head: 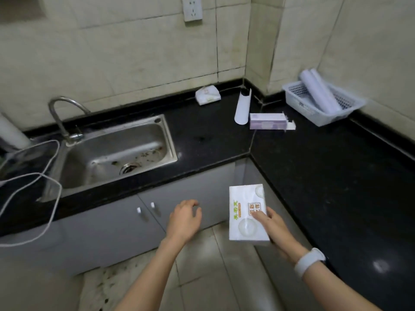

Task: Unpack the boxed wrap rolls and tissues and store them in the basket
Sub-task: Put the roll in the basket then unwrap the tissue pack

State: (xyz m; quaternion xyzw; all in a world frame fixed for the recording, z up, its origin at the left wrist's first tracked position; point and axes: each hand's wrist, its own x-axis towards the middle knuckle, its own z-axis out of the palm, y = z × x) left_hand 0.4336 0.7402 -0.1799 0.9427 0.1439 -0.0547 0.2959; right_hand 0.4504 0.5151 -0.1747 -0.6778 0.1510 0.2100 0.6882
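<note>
My right hand grips a white tissue pack with green and orange print, held in the air in front of the counter corner. My left hand hovers beside it, fingers loosely curled and holding nothing. A white basket stands in the back right corner of the black counter with two white wrap rolls leaning in it. Another white roll lies on the counter next to an opened purple-and-white box. A second tissue pack sits by the back wall.
A steel sink with a curved tap is set into the counter at left. White cables loop over the counter's left end. Grey cabinet doors lie below, and a wall socket is above.
</note>
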